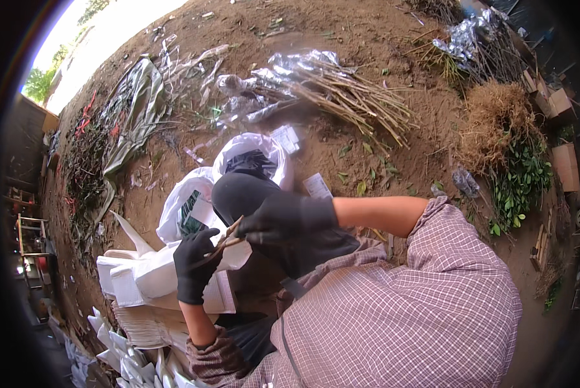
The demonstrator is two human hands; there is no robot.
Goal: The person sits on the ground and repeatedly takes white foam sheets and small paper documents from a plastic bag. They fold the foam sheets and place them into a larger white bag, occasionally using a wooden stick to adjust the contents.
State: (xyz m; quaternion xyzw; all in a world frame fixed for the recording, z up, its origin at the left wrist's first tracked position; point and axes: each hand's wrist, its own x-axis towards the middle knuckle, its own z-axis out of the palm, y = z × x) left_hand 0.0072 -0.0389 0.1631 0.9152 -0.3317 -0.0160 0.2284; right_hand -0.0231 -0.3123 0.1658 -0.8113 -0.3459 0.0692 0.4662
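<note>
My left hand (194,266), in a black glove, holds one end of a thin brown woody piece (228,237). My right hand (273,219), gloved alike, grips its other end above my lap. Whether it is a stem or a root I cannot tell. Just under it shows a white sheet (237,255), partly hidden by the hands. Beside my left hand lie folded white paper sheets (159,276) on a thick paper stack (146,325). Past my knee stand two white plastic bags, one (171,220) with green-printed packaging inside, the other (281,162) with dark contents.
Foil-wrapped bundles of cut sticks (353,99) lie on the dirt ground ahead. Fibrous roots (498,121) with leafy plants (520,186) are at the right. A crumpled tarp (137,104) lies at the left. White paper cones (129,359) crowd the lower left. Printed labels (317,186) rest near my knee.
</note>
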